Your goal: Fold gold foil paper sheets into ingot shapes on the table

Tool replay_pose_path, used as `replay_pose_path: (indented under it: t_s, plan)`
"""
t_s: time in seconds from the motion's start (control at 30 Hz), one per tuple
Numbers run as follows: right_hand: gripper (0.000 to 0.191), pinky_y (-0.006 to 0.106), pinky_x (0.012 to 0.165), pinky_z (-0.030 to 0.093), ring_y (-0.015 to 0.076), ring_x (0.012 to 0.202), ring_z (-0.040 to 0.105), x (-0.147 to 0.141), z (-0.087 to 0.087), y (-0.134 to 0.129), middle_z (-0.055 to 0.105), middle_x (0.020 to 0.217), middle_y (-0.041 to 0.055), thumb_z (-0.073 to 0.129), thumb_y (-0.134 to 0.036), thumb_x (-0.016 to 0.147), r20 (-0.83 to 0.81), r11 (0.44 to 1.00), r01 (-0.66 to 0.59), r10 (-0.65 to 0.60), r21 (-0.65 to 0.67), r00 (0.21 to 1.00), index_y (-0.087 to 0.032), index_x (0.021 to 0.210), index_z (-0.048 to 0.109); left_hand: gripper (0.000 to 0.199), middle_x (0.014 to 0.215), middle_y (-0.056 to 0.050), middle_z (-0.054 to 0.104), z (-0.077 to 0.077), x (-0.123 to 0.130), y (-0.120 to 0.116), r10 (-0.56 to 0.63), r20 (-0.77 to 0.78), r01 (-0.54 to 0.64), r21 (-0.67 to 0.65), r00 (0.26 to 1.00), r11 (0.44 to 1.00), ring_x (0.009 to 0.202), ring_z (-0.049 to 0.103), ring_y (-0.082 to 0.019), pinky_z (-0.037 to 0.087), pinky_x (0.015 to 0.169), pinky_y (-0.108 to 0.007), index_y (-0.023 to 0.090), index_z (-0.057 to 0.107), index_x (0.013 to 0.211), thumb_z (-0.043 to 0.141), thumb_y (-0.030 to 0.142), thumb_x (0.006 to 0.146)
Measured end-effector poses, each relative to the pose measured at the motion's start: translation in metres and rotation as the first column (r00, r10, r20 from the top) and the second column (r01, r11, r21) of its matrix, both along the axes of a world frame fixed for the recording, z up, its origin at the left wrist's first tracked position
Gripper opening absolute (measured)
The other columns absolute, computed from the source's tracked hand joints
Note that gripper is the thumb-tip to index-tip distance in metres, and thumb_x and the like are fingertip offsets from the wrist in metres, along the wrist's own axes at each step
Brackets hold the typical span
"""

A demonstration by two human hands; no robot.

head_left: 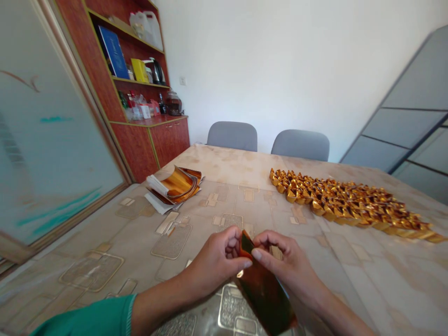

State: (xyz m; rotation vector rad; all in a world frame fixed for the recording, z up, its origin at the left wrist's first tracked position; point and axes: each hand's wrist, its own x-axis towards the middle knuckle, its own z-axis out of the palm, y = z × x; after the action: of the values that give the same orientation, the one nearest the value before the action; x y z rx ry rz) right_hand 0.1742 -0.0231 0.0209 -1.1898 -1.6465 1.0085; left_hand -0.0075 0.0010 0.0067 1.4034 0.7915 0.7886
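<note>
A sheet of shiny gold-orange foil paper point(268, 294) is held between my two hands above the table, its upper end bent up and its lower end hanging toward me. My left hand point(224, 256) pinches the upper left edge, with the thumb on the near side and the fingers curled. On the right edge, close to the bend, my right hand point(280, 256) grips the same sheet between thumb and fingers. The fingertips of both hands are a small gap apart.
A stack of gold foil sheets point(180, 184) lies at the table's left. Rows of folded gold pieces point(350, 200) cover the right side of the patterned table point(231, 172). Two grey chairs point(233, 135) point(301, 143) stand behind, with a red cabinet point(140, 144) at the back left.
</note>
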Motion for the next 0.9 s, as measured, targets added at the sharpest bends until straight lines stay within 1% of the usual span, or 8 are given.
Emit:
replay_pose_path:
  t_s: [0.1, 0.27, 0.33, 0.53, 0.63, 0.7, 0.8, 0.9]
  plan:
    - [0.029, 0.026, 0.058, 0.041, 0.0140, 0.061, 0.051, -0.002, -0.006, 0.000, 0.058, 0.064, -0.0019, 0.067, -0.045, 0.082, -0.107, 0.999, -0.001, -0.003, -0.043, 0.994, -0.020, 0.070, 0.062, 0.019, 0.065, 0.007, 0.052, 0.004, 0.001, -0.004, -0.001, -0.036, 0.001, -0.015, 0.999, 1.000, 0.058, 0.046, -0.008, 0.033, 0.053, -0.020, 0.017, 0.052, 0.079, 0.069, 0.015, 0.071]
    - [0.032, 0.025, 0.057, 0.036, 0.0129, 0.062, 0.045, -0.003, -0.010, -0.001, 0.052, 0.066, -0.0030, 0.067, -0.047, 0.083, -0.252, 0.991, -0.002, -0.031, -0.130, 0.967, -0.019, 0.071, 0.056, 0.022, 0.063, 0.003, 0.054, 0.004, 0.000, -0.004, 0.040, 0.033, -0.036, -0.097, 0.999, 0.995, 0.056, 0.047, -0.009, 0.034, 0.053, -0.022, 0.015, 0.057, 0.077, 0.067, 0.035, 0.079]
    - [0.032, 0.025, 0.058, 0.036, 0.0129, 0.063, 0.045, -0.004, -0.009, -0.002, 0.051, 0.067, -0.0032, 0.068, -0.047, 0.082, -0.295, 0.990, -0.014, -0.028, -0.139, 0.955, -0.019, 0.073, 0.056, 0.022, 0.060, 0.004, 0.052, 0.002, 0.000, -0.004, 0.051, 0.024, -0.048, -0.109, 0.998, 0.993, 0.054, 0.045, -0.009, 0.033, 0.052, -0.022, 0.015, 0.057, 0.075, 0.067, 0.035, 0.078]
    - [0.031, 0.024, 0.058, 0.035, 0.0120, 0.061, 0.043, -0.008, -0.011, -0.003, 0.050, 0.065, -0.0039, 0.068, -0.045, 0.084, -0.334, 0.989, -0.048, -0.001, -0.138, 0.942, -0.018, 0.072, 0.057, 0.017, 0.060, 0.004, 0.051, -0.008, 0.003, -0.009, 0.019, -0.070, -0.022, -0.032, 0.997, 0.999, 0.056, 0.043, -0.009, 0.031, 0.053, -0.021, 0.014, 0.059, 0.073, 0.067, 0.028, 0.077]
    - [0.030, 0.024, 0.059, 0.037, 0.0121, 0.061, 0.044, -0.009, -0.012, -0.004, 0.050, 0.064, -0.0040, 0.067, -0.043, 0.085, -0.326, 0.993, -0.019, -0.020, -0.117, 0.945, -0.019, 0.071, 0.057, 0.023, 0.062, 0.004, 0.051, -0.008, 0.004, -0.010, -0.055, 0.017, 0.057, -0.149, 0.998, 0.987, 0.054, 0.043, -0.008, 0.034, 0.052, -0.021, 0.014, 0.062, 0.081, 0.067, 0.036, 0.079]
    - [0.025, 0.025, 0.062, 0.040, 0.0133, 0.065, 0.048, -0.008, -0.011, -0.004, 0.054, 0.069, -0.0026, 0.066, -0.041, 0.085, -0.311, 0.996, -0.004, -0.024, -0.089, 0.950, -0.019, 0.077, 0.060, 0.029, 0.062, 0.003, 0.053, -0.008, 0.004, -0.008, -0.072, 0.048, 0.080, -0.183, 0.996, 0.980, 0.053, 0.044, -0.008, 0.035, 0.052, -0.021, 0.012, 0.063, 0.082, 0.070, 0.040, 0.078]
    - [0.020, 0.027, 0.068, 0.045, 0.0166, 0.076, 0.056, -0.003, -0.007, -0.002, 0.060, 0.081, 0.0001, 0.064, -0.040, 0.087, -0.232, 0.997, 0.071, -0.075, -0.026, 0.970, -0.021, 0.094, 0.064, 0.029, 0.065, 0.000, 0.061, -0.006, 0.004, -0.004, 0.027, 0.102, -0.004, -0.216, 0.994, 0.976, 0.055, 0.052, -0.009, 0.039, 0.054, -0.021, 0.012, 0.063, 0.081, 0.074, 0.038, 0.076]
    - [0.022, 0.028, 0.068, 0.046, 0.0178, 0.077, 0.059, 0.011, 0.002, 0.003, 0.062, 0.081, 0.0008, 0.061, -0.043, 0.089, -0.106, 0.983, 0.176, -0.170, 0.045, 0.980, -0.022, 0.096, 0.064, 0.029, 0.080, -0.004, 0.069, -0.004, 0.003, -0.001, 0.143, 0.219, -0.074, -0.294, 0.965, 0.953, 0.067, 0.063, -0.014, 0.050, 0.064, -0.026, 0.014, 0.060, 0.093, 0.074, 0.036, 0.078]
